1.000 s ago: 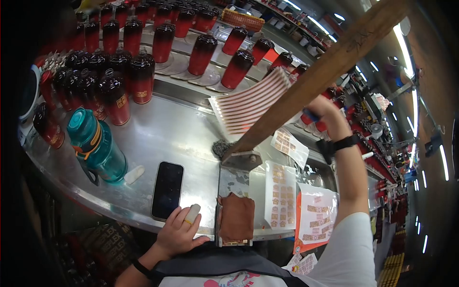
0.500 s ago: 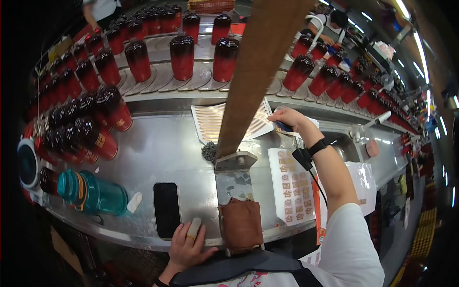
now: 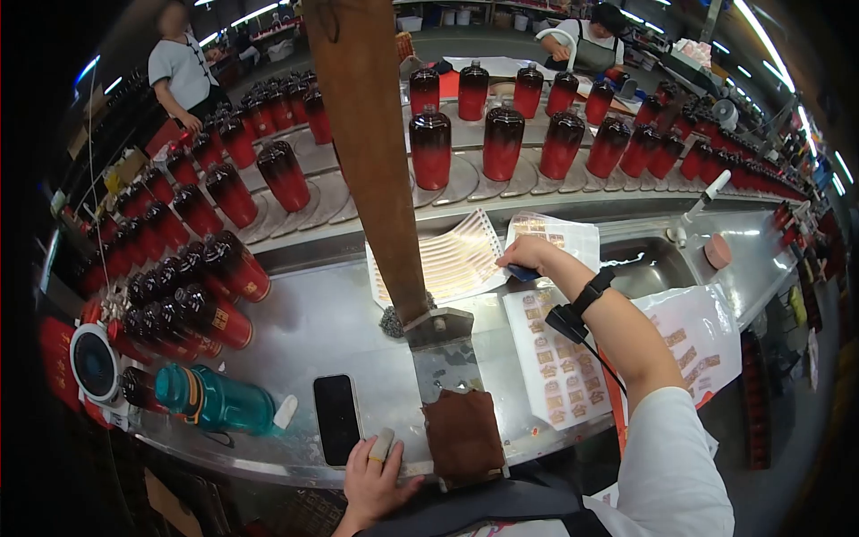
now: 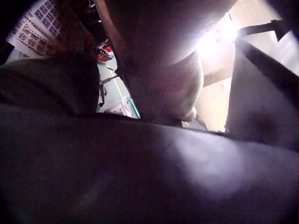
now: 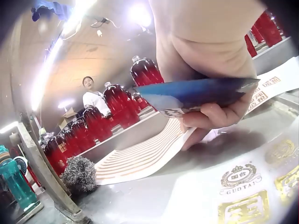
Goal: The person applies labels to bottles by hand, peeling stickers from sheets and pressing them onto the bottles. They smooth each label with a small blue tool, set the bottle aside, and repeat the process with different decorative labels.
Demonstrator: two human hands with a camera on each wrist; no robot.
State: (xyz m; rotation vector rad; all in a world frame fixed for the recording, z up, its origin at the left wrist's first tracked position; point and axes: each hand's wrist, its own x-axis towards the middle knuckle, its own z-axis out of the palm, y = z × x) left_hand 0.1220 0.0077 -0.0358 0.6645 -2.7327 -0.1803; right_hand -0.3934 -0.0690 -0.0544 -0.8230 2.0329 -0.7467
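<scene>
My right hand [image 3: 540, 254] holds a flat blue scraper [image 5: 196, 94]. Its fingertips also pinch the right edge of a white sheet with gold-brown stripes [image 3: 461, 252], which lies slightly curled on the metal table behind the wooden post. On the table's front edge rests my left hand [image 3: 376, 476], fingers loosely extended beside a black phone [image 3: 336, 419]. One of its fingers wears a pale cover [image 3: 382, 444] with a yellow band. Dark fabric [image 4: 140, 172] fills most of the left wrist view, where the left hand's fingers are hidden.
A wooden post [image 3: 367, 134] rises from a metal bracket, with steel wool [image 3: 392, 322] at its foot. Gold decal sheets [image 3: 559, 367] lie to the right, before a sink [image 3: 658, 268]. Red-black bottles [image 3: 431, 152] line the conveyor behind. A teal water bottle [image 3: 228, 401] lies left; brown cloth [image 3: 463, 436] lies front centre.
The striped sheet, lifted and bent upward before, has come down onto the table with my right hand. The head view has turned rightward. My left hand stays beside the phone.
</scene>
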